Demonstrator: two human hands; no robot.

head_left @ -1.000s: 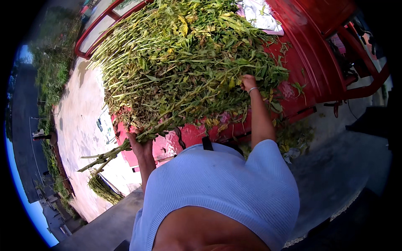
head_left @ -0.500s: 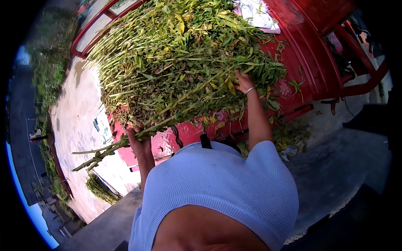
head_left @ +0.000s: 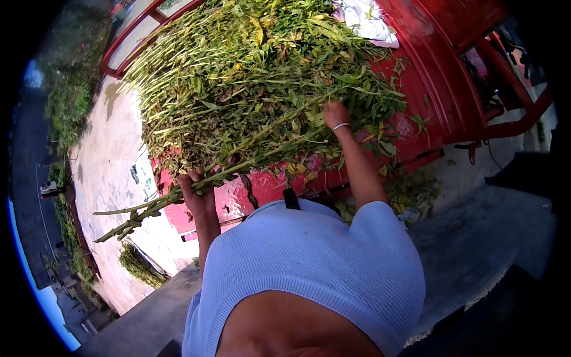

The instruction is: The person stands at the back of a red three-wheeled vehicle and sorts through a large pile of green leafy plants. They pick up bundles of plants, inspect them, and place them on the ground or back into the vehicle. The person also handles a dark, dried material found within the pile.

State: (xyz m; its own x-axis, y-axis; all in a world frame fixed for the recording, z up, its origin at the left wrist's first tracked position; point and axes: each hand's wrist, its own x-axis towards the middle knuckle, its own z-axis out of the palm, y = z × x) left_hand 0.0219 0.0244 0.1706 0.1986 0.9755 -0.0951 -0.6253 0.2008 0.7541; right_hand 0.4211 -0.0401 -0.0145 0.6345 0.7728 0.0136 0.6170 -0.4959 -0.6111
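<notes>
A few long green stalks [head_left: 132, 219] with small pods lie slantwise across my front, their bare butt ends sticking out at the left. My left hand [head_left: 198, 189] is wrapped round them near those ends, over the front edge of the red truck bed. Farther right, my right hand [head_left: 336, 114], with a white bracelet at the wrist, is closed at the leafy upper part of the stalks. Its fingertips are turned away, so exactly what it grips is partly hidden. Beyond both hands spreads a thick pile of cut leafy stalks [head_left: 238, 77], green with yellow and brown leaves.
The red metal truck bed [head_left: 262, 185] lies under the pile, with a red rail [head_left: 157, 15] at far left. A white sack [head_left: 364, 22] rests at the back right. Another bundle of stalks [head_left: 141, 266] lies on the pale ground at lower left; loose leaves [head_left: 416, 193] lie at right.
My right hand has moved a little to the left and its fingers have closed. The stalks and my left hand have shifted slightly leftward.
</notes>
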